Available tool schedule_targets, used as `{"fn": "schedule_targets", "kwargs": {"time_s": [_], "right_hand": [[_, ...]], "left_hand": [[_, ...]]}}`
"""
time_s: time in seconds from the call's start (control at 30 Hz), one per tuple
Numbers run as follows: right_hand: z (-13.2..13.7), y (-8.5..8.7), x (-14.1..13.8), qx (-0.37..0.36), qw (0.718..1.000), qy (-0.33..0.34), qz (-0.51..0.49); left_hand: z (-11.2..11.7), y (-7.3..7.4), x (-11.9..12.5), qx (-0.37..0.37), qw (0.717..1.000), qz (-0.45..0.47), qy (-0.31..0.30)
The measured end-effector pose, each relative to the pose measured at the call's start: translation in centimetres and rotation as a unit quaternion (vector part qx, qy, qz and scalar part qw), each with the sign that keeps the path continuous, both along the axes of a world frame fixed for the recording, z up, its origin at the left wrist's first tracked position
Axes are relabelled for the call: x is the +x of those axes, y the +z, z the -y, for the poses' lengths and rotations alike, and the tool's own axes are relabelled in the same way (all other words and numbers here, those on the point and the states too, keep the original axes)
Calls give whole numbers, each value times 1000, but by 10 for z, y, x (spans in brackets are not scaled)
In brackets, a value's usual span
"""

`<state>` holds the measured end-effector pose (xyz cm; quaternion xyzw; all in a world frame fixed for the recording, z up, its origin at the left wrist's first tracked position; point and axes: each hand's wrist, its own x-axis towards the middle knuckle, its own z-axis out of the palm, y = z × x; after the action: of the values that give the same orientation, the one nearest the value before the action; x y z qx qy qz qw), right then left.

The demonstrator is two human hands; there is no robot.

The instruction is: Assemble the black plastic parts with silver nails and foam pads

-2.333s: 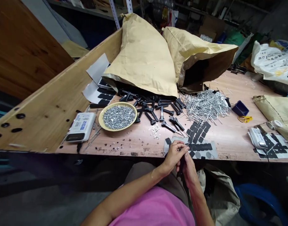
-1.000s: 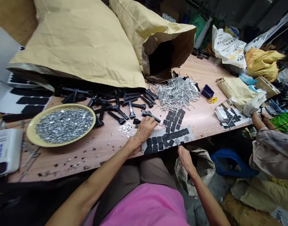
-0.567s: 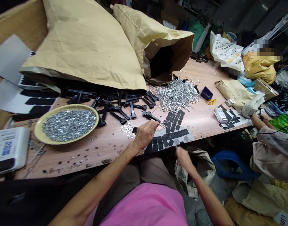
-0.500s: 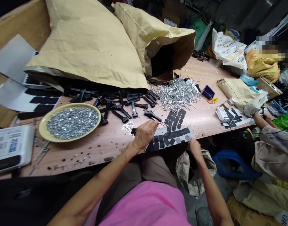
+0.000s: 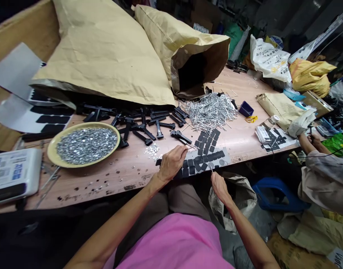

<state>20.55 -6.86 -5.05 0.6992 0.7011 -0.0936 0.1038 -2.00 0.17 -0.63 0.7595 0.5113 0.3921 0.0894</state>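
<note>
My left hand (image 5: 171, 164) is closed in a pinch over the front of the table, with thin metal pins (image 5: 191, 145) sticking out past its fingertips. Just off the table edge, my right hand (image 5: 220, 187) pinches one slim metal pin (image 5: 212, 169), its tip pointing up and left. Between the hands lies a grey sheet (image 5: 226, 152) carrying rows of black adhesive pads (image 5: 207, 158). Beyond the left fingertips is a black plastic part (image 5: 180, 135). A small scatter of washers (image 5: 152, 150) lies left of that hand, and a heap of metal pins (image 5: 212, 112) lies behind the sheet.
A yellow bowl (image 5: 51, 157) of small metal pieces stands left, near a white scale (image 5: 31, 175). Black T-shaped parts (image 5: 143, 129) spread before large paper sacks (image 5: 110, 52). An open sack (image 5: 216, 209) sits below the edge. A co-worker's arm (image 5: 307, 145) is at right.
My right hand has moved left toward the sheet's front edge, and a pin now shows in its fingers. My left hand stays almost in place, still pinching.
</note>
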Motion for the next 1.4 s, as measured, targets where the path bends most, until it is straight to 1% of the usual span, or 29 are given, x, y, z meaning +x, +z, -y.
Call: {"fn": "schedule_targets", "kwargs": {"time_s": [0.1, 0.17, 0.23, 0.27, 0.33, 0.37, 0.43, 0.47, 0.5, 0.53, 0.57, 0.63, 0.7, 0.77, 0.8, 0.83, 0.87, 0.93, 1.0, 1.07, 1.13, 1.27, 1.4], "right_hand": [[-1, 8, 3, -22, 999, -27, -18], [3, 16, 10, -32, 998, -51, -26], [14, 20, 25, -40, 995, -87, -32], [21, 20, 36, -45, 992, -109, -34], [36, 14, 61, -33, 976, -206, -63], [42, 9, 75, -24, 970, -230, -73], [49, -1, 97, 8, 966, -248, -70], [48, -5, 104, 31, 965, -252, -61], [44, -6, 106, 64, 965, -247, -60], [37, -5, 102, 98, 964, -235, -70], [27, -1, 93, 131, 964, -210, -97], [1, 9, 58, 178, 958, -126, -185], [-29, 18, 6, 190, 942, -8, -278], [-58, 20, -50, 185, 919, 109, -332], [-71, 19, -77, 175, 909, 160, -343], [-83, 16, -100, 162, 906, 198, -336], [-93, 13, -119, 142, 913, 228, -307], [-107, 9, -147, 109, 934, 262, -218], [-116, 9, -160, 79, 945, 290, -129], [-121, 13, -166, 52, 943, 322, -68], [-124, 19, -169, 33, 937, 346, -32], [-126, 25, -171, 24, 930, 367, -13], [-126, 22, -172, 26, 919, 392, -27]], "left_hand": [[4, 1, -1, -28, 999, 28, 2], [7, 2, -3, -65, 995, 76, 23], [11, 2, -8, -119, 980, 152, 54], [13, 3, -12, -149, 967, 197, 67], [18, 2, -21, -211, 927, 297, 86], [21, 1, -26, -242, 901, 348, 95], [25, 0, -37, -295, 838, 444, 113], [27, -1, -43, -314, 808, 483, 124], [29, -2, -48, -327, 781, 514, 137], [31, -2, -53, -332, 762, 536, 151], [32, -3, -58, -332, 749, 549, 166], [34, -4, -67, -326, 737, 558, 198], [36, -7, -72, -327, 732, 556, 218], [38, -9, -74, -334, 732, 551, 220], [40, -10, -74, -338, 734, 549, 216], [41, -11, -74, -340, 735, 547, 211], [42, -11, -74, -342, 736, 546, 207], [45, -12, -74, -348, 736, 546, 198], [46, -12, -74, -359, 732, 547, 189], [46, -13, -75, -370, 727, 550, 180], [45, -13, -76, -379, 719, 557, 173], [42, -13, -77, -389, 700, 573, 177], [42, -12, -81, -394, 687, 581, 187]]}}
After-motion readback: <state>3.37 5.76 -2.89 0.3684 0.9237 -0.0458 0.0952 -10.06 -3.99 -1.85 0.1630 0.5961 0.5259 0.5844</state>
